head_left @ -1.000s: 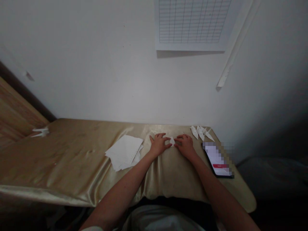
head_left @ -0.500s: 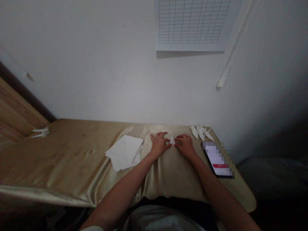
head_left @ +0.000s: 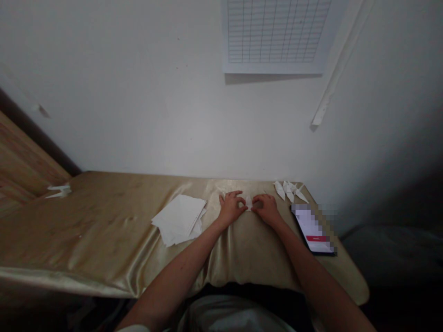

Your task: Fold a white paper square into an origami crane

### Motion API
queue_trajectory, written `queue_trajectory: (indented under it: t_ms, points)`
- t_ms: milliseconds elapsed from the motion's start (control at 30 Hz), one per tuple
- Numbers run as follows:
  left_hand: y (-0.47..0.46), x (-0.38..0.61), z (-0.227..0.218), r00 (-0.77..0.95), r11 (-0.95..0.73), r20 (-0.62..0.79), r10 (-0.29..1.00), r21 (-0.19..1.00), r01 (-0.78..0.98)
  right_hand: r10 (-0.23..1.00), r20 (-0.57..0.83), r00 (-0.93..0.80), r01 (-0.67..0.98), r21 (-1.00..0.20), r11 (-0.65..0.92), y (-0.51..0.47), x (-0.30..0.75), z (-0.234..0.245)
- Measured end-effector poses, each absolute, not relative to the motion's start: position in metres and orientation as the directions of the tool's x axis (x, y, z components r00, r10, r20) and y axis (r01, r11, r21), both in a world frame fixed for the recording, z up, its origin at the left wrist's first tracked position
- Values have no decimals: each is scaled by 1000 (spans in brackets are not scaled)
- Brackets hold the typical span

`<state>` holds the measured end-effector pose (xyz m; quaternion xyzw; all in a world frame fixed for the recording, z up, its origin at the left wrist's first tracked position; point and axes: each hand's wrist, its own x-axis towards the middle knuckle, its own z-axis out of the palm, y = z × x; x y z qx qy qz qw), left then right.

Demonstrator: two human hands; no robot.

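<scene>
A small folded piece of white paper [head_left: 248, 204] stands between my hands on the gold satin cloth. My left hand [head_left: 231, 207] pinches its left edge with thumb and forefinger, the other fingers spread out on the cloth. From the other side, my right hand [head_left: 266, 208] has its thumb and curled forefinger at the right edge of the same paper. The paper's fine folds are too small to make out. Behind my right hand, near the wall, lie several folded paper cranes [head_left: 289, 191].
A loose stack of white paper sheets [head_left: 182, 218] lies left of my forearm. To the right is a phone [head_left: 313, 229] with a lit screen, near the table edge. Another folded white paper shape [head_left: 59, 191] rests at the far left. A printed grid sheet [head_left: 277, 34] hangs on the wall.
Both hands stay almost in place. The fingers have shifted slightly at the folded paper, and my right fingers are a little more curled.
</scene>
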<state>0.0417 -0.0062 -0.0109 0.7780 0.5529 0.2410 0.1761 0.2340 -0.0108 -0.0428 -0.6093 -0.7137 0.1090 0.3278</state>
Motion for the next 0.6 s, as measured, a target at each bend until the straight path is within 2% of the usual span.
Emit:
queue_trajectory:
  t_ms: [300,600]
  points:
    - [-6,37,-8,296,-355,197,935,565,745,920,369,-128,749,-573,334,-14,237,-31]
    - [-5,30,-11,380,-450,241,893,522,725,923,340,-179,738,-574,354,-18,236,-29]
